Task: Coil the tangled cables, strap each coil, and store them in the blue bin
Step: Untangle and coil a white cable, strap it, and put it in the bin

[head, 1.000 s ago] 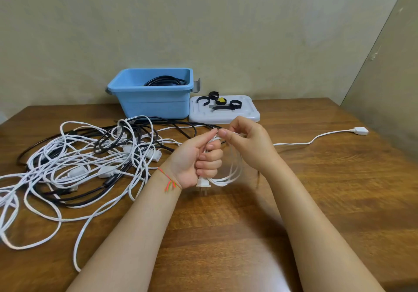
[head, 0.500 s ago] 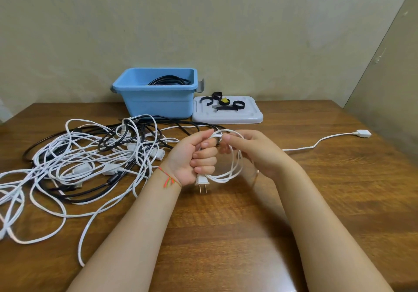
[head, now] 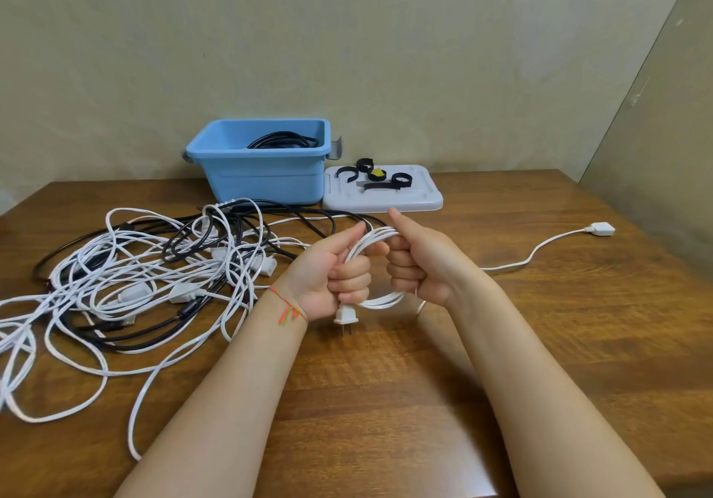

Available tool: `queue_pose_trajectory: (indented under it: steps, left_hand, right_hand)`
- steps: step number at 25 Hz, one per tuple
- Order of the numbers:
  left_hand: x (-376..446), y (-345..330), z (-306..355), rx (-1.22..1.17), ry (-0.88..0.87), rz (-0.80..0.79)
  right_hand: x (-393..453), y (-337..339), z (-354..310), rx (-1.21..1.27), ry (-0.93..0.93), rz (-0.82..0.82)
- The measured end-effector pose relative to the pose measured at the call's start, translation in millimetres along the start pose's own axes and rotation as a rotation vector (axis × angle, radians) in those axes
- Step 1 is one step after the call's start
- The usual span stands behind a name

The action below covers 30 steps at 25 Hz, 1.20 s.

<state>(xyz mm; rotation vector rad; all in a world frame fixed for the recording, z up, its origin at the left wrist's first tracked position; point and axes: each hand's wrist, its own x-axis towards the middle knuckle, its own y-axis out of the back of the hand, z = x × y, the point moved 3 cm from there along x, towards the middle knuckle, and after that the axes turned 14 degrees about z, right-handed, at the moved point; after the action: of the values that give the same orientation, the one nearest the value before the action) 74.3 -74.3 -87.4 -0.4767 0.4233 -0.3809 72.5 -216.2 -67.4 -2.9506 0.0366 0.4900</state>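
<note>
White cable coil (head: 372, 266) has gained another loop; both hands, left (head: 332, 277) and right (head: 420, 262), now fist around it, its tail (head: 540, 250) trailing right across the bench (head: 386, 382).

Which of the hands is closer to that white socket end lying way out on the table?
Right. The right hand grips the white coil, and the white socket end lies on the table out past it. The left hand grips the coil's opposite side, farther away.

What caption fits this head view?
Both hands, left hand and right hand, grip a white cable coil; blue bin behind.
</note>
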Motion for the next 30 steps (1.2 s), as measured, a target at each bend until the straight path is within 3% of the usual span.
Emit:
queue_pose_trajectory:
  steps: [5,11,15,20,22,24,27,30]
  left_hand:
    - [0,-4,-4,-0.098,0.042,-0.058]
    - [5,22,15,-0.351,-0.152,0.378]
    - [4,40,21,-0.550,-0.231,0.568]
    - [1,46,25,-0.597,-0.328,0.554]
    - [-2,37,28,-0.501,-0.377,0.525]
    - [-3,24,30,-0.339,-0.420,0.510]
    - [-5,7,28,-0.038,-0.476,0.519]
    - [-8,-3,23,0.269,-0.514,0.531]
  right_hand:
    - [1,3,-2,-0.052,0.073,0.067]
    - [3,13,-5,-0.447,0.279,0.039]
    - [5,37,-17,-0.622,0.345,0.246]
    - [9,53,-24,-0.848,0.470,0.593]
    - [6,45,-23,-1.139,0.496,0.511]
    - [1,26,-17,-1.267,0.528,0.246]
    - [-16,-1,-14,-1.057,0.600,-0.055]
    - [-30,-9,-19,-0.736,0.578,-0.157]
